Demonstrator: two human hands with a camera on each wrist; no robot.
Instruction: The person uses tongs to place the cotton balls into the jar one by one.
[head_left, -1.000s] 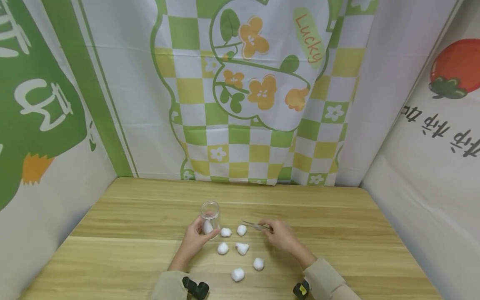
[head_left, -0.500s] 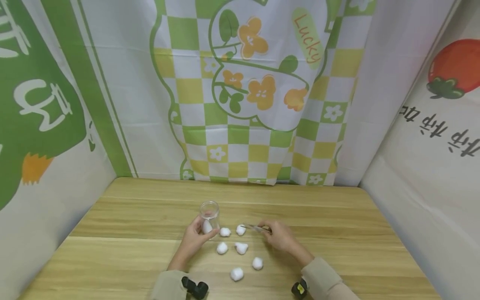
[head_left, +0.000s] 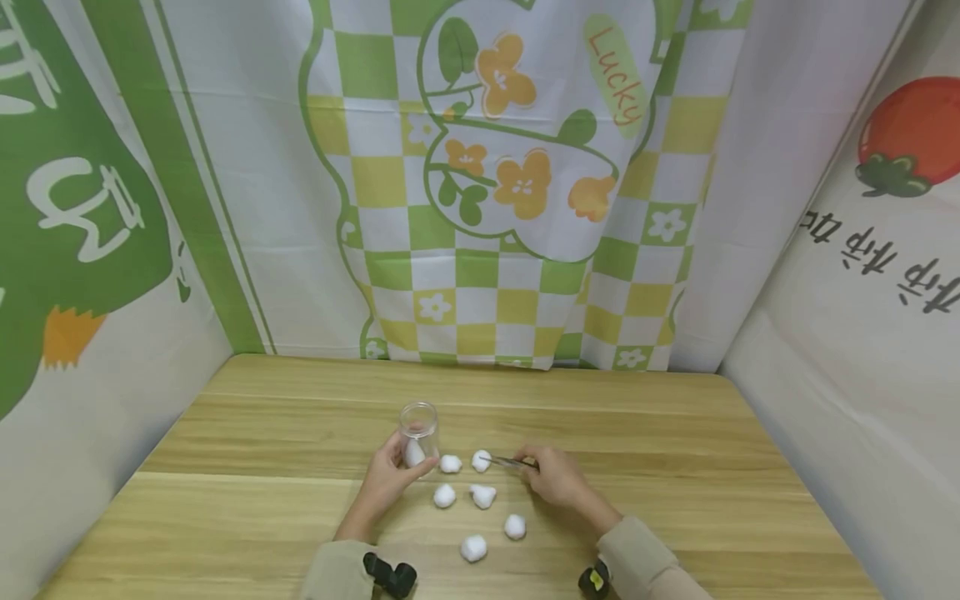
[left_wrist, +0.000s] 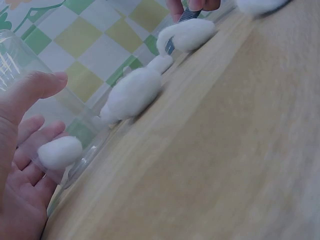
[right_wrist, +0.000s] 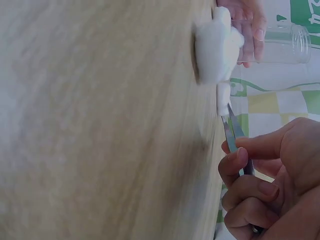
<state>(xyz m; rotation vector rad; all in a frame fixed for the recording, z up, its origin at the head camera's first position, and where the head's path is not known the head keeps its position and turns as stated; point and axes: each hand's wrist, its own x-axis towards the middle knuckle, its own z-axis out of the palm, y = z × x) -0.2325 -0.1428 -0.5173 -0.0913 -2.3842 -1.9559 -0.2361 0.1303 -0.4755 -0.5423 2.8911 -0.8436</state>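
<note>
Head view shows the left hand (head_left: 386, 482) curled round a clear glass jar (head_left: 418, 429) that stands upright on the wooden surface (head_left: 675, 450), one cotton ball (head_left: 414, 454) lying inside it. Just right of the jar, the right hand (head_left: 557, 477) pinches metal tweezers (head_left: 506, 461) whose tips touch a cotton ball (head_left: 481, 460) on the surface, with another ball (head_left: 450, 463) between that one and the jar. Four more balls lie nearer the person, among them one (head_left: 474, 547) nearest the sleeves.

Head camera looks down; wrist cameras skim the table (head_left: 675, 433), sharing cotton balls (head_left: 481, 461).
</note>
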